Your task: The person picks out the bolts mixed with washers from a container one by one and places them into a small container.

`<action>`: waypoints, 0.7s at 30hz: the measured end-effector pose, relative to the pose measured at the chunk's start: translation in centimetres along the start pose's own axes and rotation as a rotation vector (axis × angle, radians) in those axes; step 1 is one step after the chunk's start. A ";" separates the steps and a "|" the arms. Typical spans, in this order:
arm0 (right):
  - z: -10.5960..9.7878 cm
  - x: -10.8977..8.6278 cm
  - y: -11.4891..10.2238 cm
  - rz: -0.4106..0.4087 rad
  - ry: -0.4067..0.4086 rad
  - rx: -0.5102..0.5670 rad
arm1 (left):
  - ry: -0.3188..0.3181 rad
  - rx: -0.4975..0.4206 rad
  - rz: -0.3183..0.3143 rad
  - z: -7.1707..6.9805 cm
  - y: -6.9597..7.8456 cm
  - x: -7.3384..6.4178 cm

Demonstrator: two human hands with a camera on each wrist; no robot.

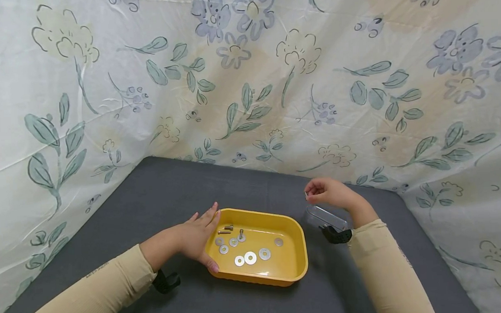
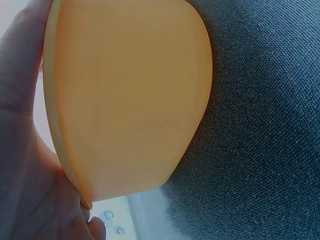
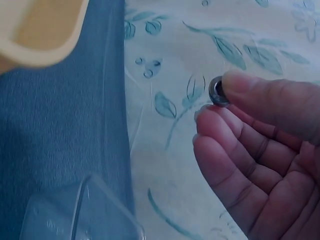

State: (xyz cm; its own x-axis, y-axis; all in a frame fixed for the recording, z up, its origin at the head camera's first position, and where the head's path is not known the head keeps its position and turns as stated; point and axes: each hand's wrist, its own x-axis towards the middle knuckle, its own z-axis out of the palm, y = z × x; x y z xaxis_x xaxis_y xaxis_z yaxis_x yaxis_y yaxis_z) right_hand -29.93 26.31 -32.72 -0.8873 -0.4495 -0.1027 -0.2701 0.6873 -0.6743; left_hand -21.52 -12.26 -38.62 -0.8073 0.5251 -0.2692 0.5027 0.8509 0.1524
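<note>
My left hand (image 1: 194,236) rests on the left rim of a yellow tray (image 1: 275,281), fingers spread and the thumb on the near corner. The left wrist view shows the tray's outer wall (image 2: 130,100) close beside that hand. Inside the tray lie several flat washers (image 1: 250,258) and a few small screws (image 1: 224,232). My right hand (image 1: 328,193) is raised above a clear plastic box (image 1: 327,217), to the right of the tray. Between its thumb and fingertips it pinches a small dark metal ring (image 3: 214,92), whose exact kind is unclear.
A dark grey cloth (image 1: 185,186) covers the table. Behind it and along both sides hangs a flowered curtain (image 1: 240,106). Black straps (image 1: 338,235) are on both wrists, the right one close to the clear box.
</note>
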 end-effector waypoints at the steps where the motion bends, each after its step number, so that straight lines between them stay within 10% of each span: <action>1: -0.1 -0.1 0.3 0.007 0.004 0.004 | 0.001 -0.001 0.002 0.0 0.0 0.0; 21: -2.1 -2.4 4.7 0.099 0.090 0.031 | 0.011 -0.015 0.027 0.0 -0.1 -0.1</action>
State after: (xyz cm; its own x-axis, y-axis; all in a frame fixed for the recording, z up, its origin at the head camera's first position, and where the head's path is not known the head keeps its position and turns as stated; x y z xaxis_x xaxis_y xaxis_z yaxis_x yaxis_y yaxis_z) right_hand -29.82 31.79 -34.10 -0.9394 -0.3266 -0.1044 -0.1694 0.7068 -0.6868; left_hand -21.46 -12.40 -38.61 -0.7972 0.5477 -0.2540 0.5194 0.8366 0.1738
